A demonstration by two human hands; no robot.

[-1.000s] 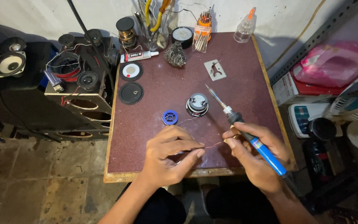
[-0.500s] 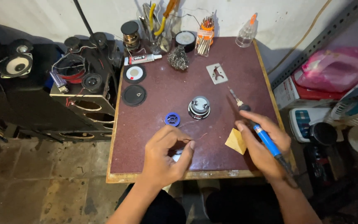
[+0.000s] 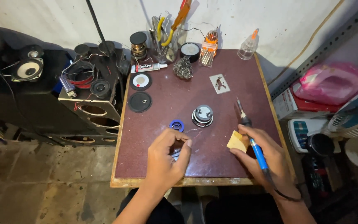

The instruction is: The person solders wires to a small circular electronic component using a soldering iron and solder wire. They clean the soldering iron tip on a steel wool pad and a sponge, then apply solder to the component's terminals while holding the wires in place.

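My right hand (image 3: 266, 159) grips a blue-handled soldering iron (image 3: 249, 135), tip pointing away from me, with a small tan square piece (image 3: 238, 141) at my fingertips. My left hand (image 3: 166, 159) rests on the maroon table (image 3: 162, 95) with fingers curled over a small object that is mostly hidden; a thin wire (image 3: 193, 131) runs from it. Just beyond my hands sit a small round speaker driver (image 3: 202, 115) and a blue ring-shaped part (image 3: 176, 125).
Two black round discs (image 3: 140, 92) lie at the table's left. Glue tube (image 3: 148, 67), wire spools (image 3: 138, 43), jar of tools (image 3: 164, 39), steel wool (image 3: 183, 68) and squeeze bottle (image 3: 248, 45) line the back. A speaker box (image 3: 92, 93) stands left; clutter right.
My right hand with the soldering iron has pulled away to the right, and the tan piece has appeared at its fingers. My left hand stayed, curled over the small object.
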